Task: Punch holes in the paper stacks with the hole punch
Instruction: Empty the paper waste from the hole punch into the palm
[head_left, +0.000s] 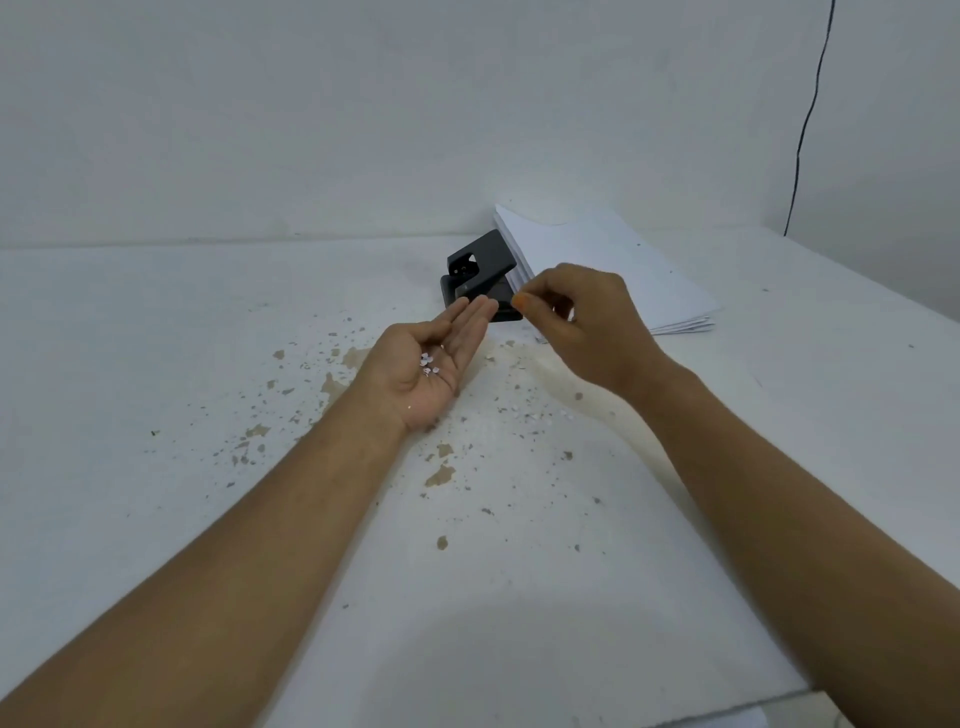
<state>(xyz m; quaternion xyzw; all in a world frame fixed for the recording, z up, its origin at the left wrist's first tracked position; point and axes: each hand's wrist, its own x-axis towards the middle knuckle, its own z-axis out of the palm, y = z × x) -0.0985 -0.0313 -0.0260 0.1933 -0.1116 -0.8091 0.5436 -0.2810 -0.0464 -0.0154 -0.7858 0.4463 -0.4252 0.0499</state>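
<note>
Both forearms reach from the near table (156, 519) edge toward its far right corner. Left hand (431, 364) lies palm-up, fingers straight, cupping paper chads (428, 364); right hand (582, 322) has fingers curled, pinching something too small to identify. Hole punch (480, 275) sits just beyond both hands, touching the paper stack (613, 265), which extends toward the right edge.

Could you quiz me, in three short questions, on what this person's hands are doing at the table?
1. True or false: the left hand lies palm up with paper bits in it.
2. What stands just behind the fingertips of both hands? A) scissors B) hole punch C) stapler
3. Fill in: the paper stack lies to the ____ of the punch.

Key: 1 true. 2 B. 3 right. The right hand has its fingers curled in a pinch; what it pinches, if anything, cannot be made out.
</note>
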